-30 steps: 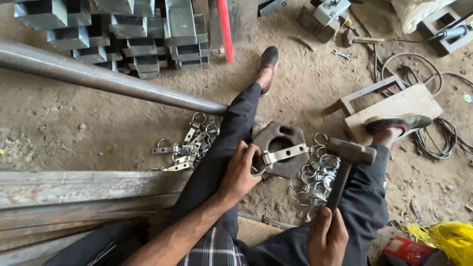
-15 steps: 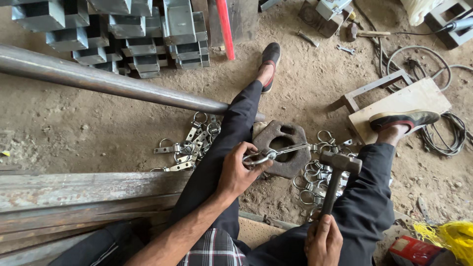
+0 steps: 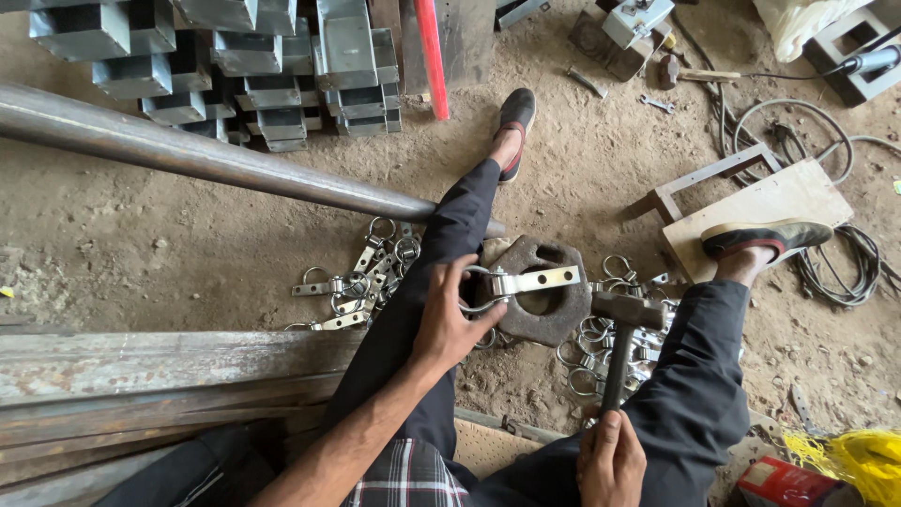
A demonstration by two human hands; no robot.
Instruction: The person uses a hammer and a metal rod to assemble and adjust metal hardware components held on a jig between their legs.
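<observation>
A metalworking workshop is showing here: grey folded steel channels [image 3: 235, 66] are lying stacked beyond the long steel pipe [image 3: 206, 160], with scattered spanners [image 3: 657, 101] and coiled cables [image 3: 845, 272] lying on the dirt floor [image 3: 141, 253] past it

A single head-worn camera looks steeply down from the seated person's own eye level, close over the lap and outstretched legs, facing forward across the dirt floor [image 3: 169, 253]. No second view shares the scene.

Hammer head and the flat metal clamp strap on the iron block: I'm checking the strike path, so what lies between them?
In the head view, only the dark iron block's surface lies between the hammer head and the flat silver clamp strap.
</observation>
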